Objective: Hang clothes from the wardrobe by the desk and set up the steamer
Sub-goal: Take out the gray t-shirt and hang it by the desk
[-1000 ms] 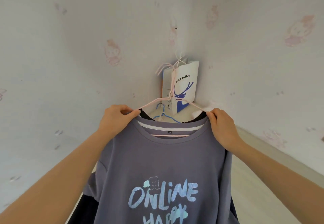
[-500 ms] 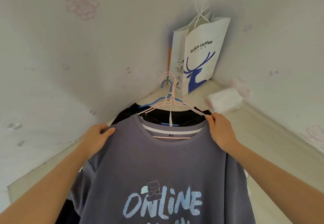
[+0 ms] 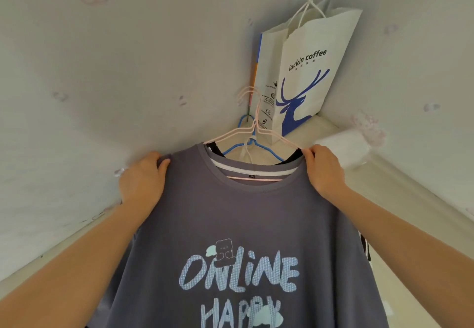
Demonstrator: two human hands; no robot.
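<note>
Pale wallpaper [image 3: 128, 58] with faint pink cartoon prints covers two walls meeting in a far corner, above a cream ledge [image 3: 415, 199]. White paper bag [image 3: 307, 71], blue deer print, "luckin coffee", stands in that corner; a white packet [image 3: 343, 145] lies just right of it on the ledge. Grey-purple T-shirt [image 3: 243, 212], lettered "ONLINE HAPPY", hangs near centre on a pink wire hanger [image 3: 230, 135], between both hands. Left hand [image 3: 142, 179] grips the shirt's left shoulder, thumb lying over the fabric, fingers curled behind it. Right hand [image 3: 324, 171] pinches the right shoulder seam where the hanger arm ends. Collar and hanger hook sit between and slightly beyond the two grips. A blue hanger [image 3: 266, 150] carrying a black garment [image 3: 216, 148] hangs directly behind. What the hooks catch on: cannot tell.
</note>
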